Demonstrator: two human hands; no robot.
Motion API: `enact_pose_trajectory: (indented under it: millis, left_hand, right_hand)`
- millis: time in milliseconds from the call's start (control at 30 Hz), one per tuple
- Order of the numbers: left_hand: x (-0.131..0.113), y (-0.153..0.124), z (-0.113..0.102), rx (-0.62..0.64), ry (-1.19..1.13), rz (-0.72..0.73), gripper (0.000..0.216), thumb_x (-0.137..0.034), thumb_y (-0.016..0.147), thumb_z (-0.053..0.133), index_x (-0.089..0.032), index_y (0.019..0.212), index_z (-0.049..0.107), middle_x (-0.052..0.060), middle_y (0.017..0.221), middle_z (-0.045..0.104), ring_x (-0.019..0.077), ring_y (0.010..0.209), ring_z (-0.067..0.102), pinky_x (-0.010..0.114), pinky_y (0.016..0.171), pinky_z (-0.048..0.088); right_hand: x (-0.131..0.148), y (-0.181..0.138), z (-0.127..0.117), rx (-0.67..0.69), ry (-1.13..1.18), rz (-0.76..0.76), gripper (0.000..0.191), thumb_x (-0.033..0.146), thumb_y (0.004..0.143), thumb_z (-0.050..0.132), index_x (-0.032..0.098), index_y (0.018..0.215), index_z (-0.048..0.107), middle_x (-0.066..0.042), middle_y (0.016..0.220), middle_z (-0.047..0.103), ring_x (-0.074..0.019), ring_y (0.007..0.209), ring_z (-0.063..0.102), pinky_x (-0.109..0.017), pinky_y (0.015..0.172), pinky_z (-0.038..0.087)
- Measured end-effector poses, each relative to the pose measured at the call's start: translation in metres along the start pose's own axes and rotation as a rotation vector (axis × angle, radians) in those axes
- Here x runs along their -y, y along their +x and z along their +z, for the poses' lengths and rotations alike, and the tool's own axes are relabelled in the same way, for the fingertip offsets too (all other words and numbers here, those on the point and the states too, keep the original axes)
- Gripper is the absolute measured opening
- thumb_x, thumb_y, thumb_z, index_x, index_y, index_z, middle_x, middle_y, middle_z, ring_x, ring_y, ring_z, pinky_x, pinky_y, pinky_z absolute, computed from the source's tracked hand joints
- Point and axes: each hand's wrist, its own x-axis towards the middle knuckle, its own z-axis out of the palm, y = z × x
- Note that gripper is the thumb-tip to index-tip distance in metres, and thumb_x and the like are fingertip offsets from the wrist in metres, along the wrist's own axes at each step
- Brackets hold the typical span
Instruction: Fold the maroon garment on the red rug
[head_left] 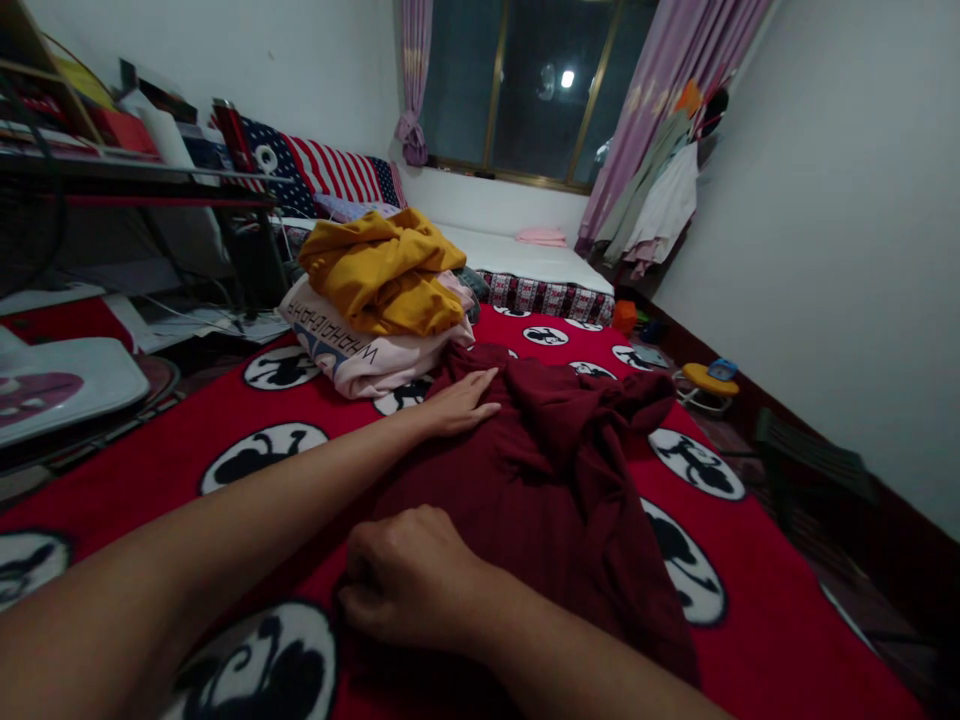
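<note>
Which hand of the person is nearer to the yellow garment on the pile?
Left. The left hand lies on the maroon cloth, on the near side of the yellow garment; the right hand, curled, is farther from it, closer to the camera.

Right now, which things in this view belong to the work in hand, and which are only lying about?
In the work:
- dark red cloth
- left hand, flat on it
- right hand, curled near its edge
- clothes pile, perhaps

Only around:
- bedspread, underneath
- stool
- hanging clothes

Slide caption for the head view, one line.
Left hand on maroon garment, right hand curled nearer the camera, clothes pile beyond.
</note>
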Motion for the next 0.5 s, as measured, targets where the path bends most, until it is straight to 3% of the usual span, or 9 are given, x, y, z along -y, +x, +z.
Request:
enact_pose_trajectory:
  millis: [100, 233, 367, 500]
  left_hand:
    - [0.014, -0.008, 0.010, 0.054, 0.052, -0.140, 0.068, -0.053, 0.097, 0.026, -0.013, 0.152, 0.024, 0.012, 0.159, 0.020, 0.0229, 0.148, 0.015, 0.040, 0.118, 0.020]
    - [0.015, -0.007, 0.009, 0.022, 0.139, -0.278, 0.064, -0.049, 0.097, 0.031, -0.014, 0.151, 0.029, 0.014, 0.161, 0.013, 0.0300, 0.147, 0.015, 0.047, 0.116, 0.025]
    - [0.004, -0.020, 0.012, -0.082, 0.159, -0.169, 0.059, -0.036, 0.096, 0.041, -0.015, 0.150, 0.031, 0.016, 0.161, 0.006, 0.0304, 0.148, 0.008, 0.045, 0.118, 0.020]
    - [0.006, -0.055, 0.011, 0.040, 0.076, -0.069, 0.068, -0.040, 0.095, 0.042, -0.014, 0.153, 0.018, 0.018, 0.161, 0.004, 0.0270, 0.148, 0.013, 0.040, 0.117, 0.021]
  right_hand:
    - [0.006, -0.002, -0.001, -0.001, -0.038, -0.003, 0.020, 0.036, 0.082, 0.053, 0.020, 0.087, 0.064, -0.004, 0.080, 0.072, -0.0188, 0.067, 0.065, -0.026, 0.052, 0.029]
    - [0.009, -0.006, -0.009, 0.018, 0.016, 0.009, 0.024, 0.040, 0.081, 0.059, 0.020, 0.092, 0.064, -0.003, 0.083, 0.072, -0.0187, 0.070, 0.064, -0.025, 0.054, 0.031]
    - [-0.007, -0.008, -0.037, -0.014, 0.153, 0.075, 0.020, 0.039, 0.080, 0.065, 0.021, 0.089, 0.067, -0.001, 0.084, 0.072, -0.0143, 0.073, 0.063, -0.022, 0.058, 0.034]
    - [-0.028, -0.013, -0.067, -0.163, 0.033, 0.252, 0.012, 0.028, 0.082, 0.062, 0.020, 0.088, 0.068, -0.003, 0.086, 0.071, -0.0143, 0.076, 0.063, -0.023, 0.062, 0.037]
